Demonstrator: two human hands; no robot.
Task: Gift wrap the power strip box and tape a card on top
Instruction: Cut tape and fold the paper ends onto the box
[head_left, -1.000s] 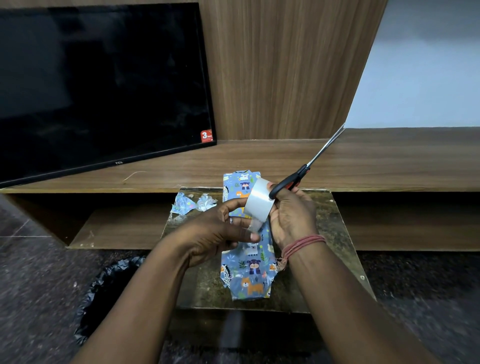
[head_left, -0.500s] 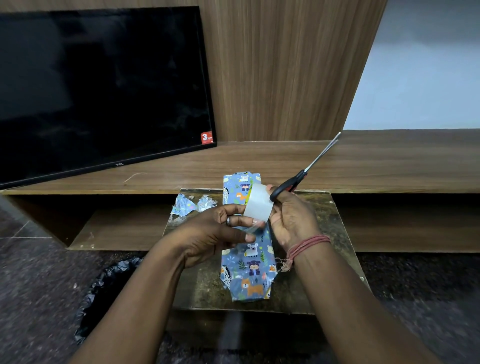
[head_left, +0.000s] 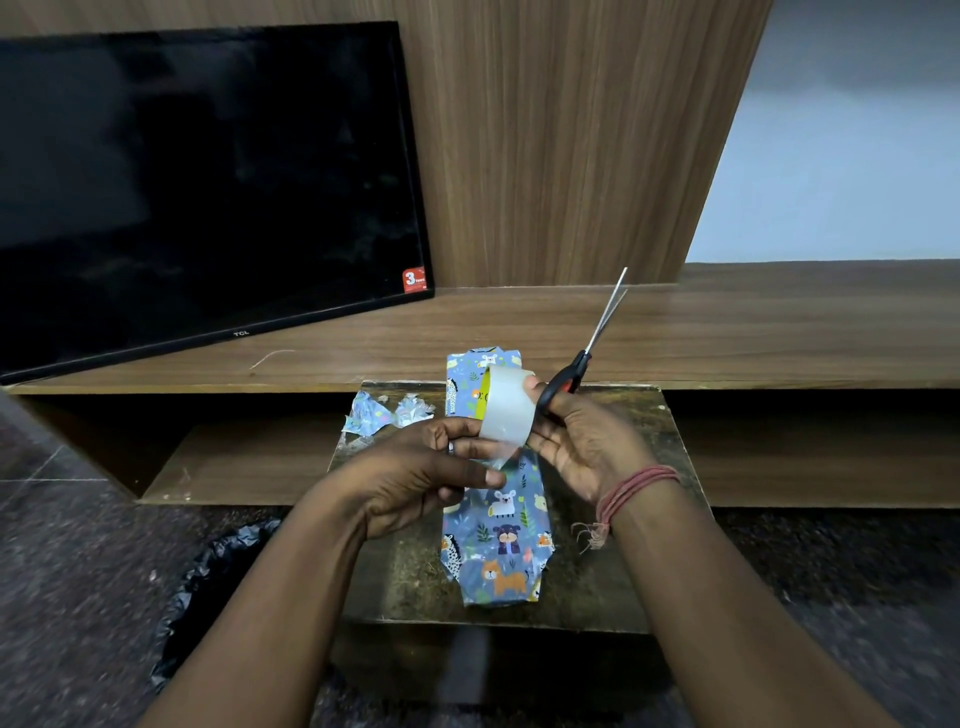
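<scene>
Taping step: left hand (head_left: 415, 475) pinches the free end off the tape roll (head_left: 506, 405); right hand (head_left: 582, 441) grips roll and scissors (head_left: 582, 364). Wrapped box (head_left: 496, 540) lies directly below both hands. Next likely needs 1 snip, then pressing the strip onto a flap.

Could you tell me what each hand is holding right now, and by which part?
The right hand holds the black-and-red-handled scissors by the handles and steadies the clear tape roll; the left hand pinches the tape's free end.

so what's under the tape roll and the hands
Under the tape roll lies the wrapped box on the small table, its animal paper showing at both ends. The left hand and right hand cover its middle.
</scene>
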